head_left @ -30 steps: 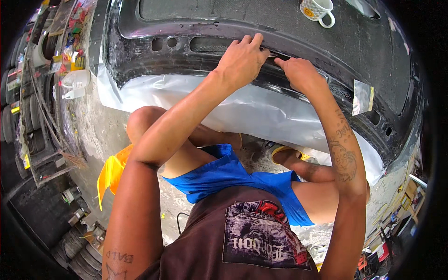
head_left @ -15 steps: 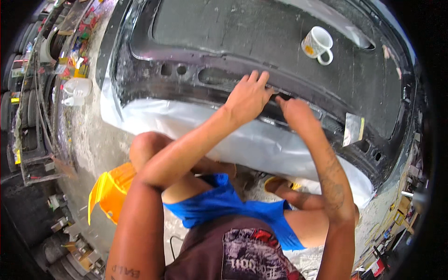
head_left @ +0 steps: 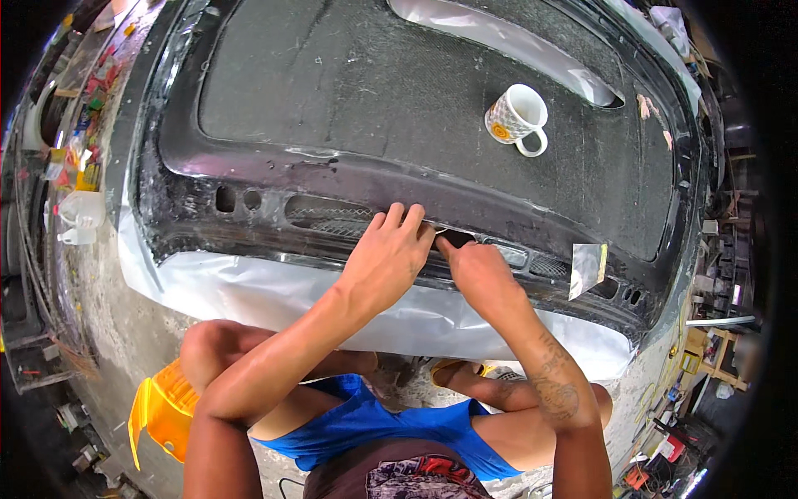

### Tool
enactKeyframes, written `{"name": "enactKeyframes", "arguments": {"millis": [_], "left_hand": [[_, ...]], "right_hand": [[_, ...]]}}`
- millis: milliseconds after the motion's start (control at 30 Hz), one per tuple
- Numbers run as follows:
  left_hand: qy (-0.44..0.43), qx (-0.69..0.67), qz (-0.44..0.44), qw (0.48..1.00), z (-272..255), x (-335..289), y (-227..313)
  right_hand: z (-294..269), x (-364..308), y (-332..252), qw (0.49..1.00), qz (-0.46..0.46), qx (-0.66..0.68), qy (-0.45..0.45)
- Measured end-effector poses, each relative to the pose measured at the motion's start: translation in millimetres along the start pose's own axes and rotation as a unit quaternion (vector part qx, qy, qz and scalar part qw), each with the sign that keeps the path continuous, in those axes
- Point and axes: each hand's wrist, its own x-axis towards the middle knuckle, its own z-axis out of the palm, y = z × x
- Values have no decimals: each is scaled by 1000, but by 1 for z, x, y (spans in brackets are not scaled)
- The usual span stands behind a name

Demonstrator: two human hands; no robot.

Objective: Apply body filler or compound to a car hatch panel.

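Observation:
A black car hood (head_left: 283, 158), its inner side up, lies in front of my knees. My left hand (head_left: 389, 256) rests on its near frame with the fingers stretched out, beside a long slot. Close to it, my right hand (head_left: 480, 268) is closed, its fingertips at the dark opening between both hands. Whatever those fingertips hold, if anything, is hidden. A small pale edge shows by the left fingertips, too little to name. Farther right on the near frame lies a flat grey-white piece (head_left: 586, 271) with a yellowish edge.
On the hood's middle panel stands a white patterned mug (head_left: 517, 116). Silvery sheeting (head_left: 241, 287) spreads under the hood's near edge. An orange-yellow plastic object (head_left: 166, 407) is by my left leg. Clear plastic jugs (head_left: 81, 214) stand at left; clutter lines the right side.
The view has shifted, so the hood and mug appear lower and farther left. Both hands stay at the same stretch of the near frame, with their poses little changed.

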Motion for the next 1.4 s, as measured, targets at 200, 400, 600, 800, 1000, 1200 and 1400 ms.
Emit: {"name": "enactKeyframes", "arguments": {"millis": [200, 400, 600, 800, 1000, 1200, 1400], "left_hand": [[1, -24, -1, 1000, 4, 4, 6], [0, -60, 22, 998, 14, 9, 9], [-1, -54, 12, 998, 12, 8, 9], [-14, -55, 9, 998, 9, 11, 11], [-21, -88, 8, 996, 9, 13, 9], [0, -98, 19, 995, 6, 13, 8], [17, -68, 33, 997, 2, 15, 10]], "right_hand": [[-12, 2, -7, 998, 23, -32, -52], [-7, -1, -9, 993, 83, 17, -87], [-7, 0, -13, 991, 95, 21, -89], [-3, 0, -13, 988, 109, 67, -86], [-5, 1, -13, 982, 118, 116, -95], [-1, -3, -14, 980, 134, 140, -33], [2, -4, -14, 986, 114, 124, 10]]}}
